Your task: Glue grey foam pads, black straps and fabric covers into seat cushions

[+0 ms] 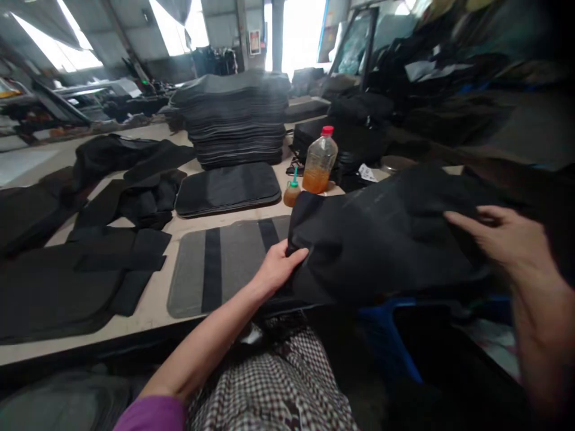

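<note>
A large piece of black fabric (372, 239) stretches across the right side in front of me. My left hand (278, 263) pinches its left edge, thumb on top and fingers underneath. Over the fabric's right part is my right hand (507, 233), its fingers apart and slightly blurred; whether the fingertips touch the cloth I cannot tell. Partly covered by the fabric, a grey rounded panel (191, 269) with two dark strips lies flat on the table (148, 305).
Beyond lie a black panel stack (229, 188) and a taller stack (238, 120). A red-capped bottle (320, 161) of amber liquid stands beside a small green-tipped bottle (291, 190). Black pieces (58, 275) cover the left. A blue crate (395, 335) sits below right.
</note>
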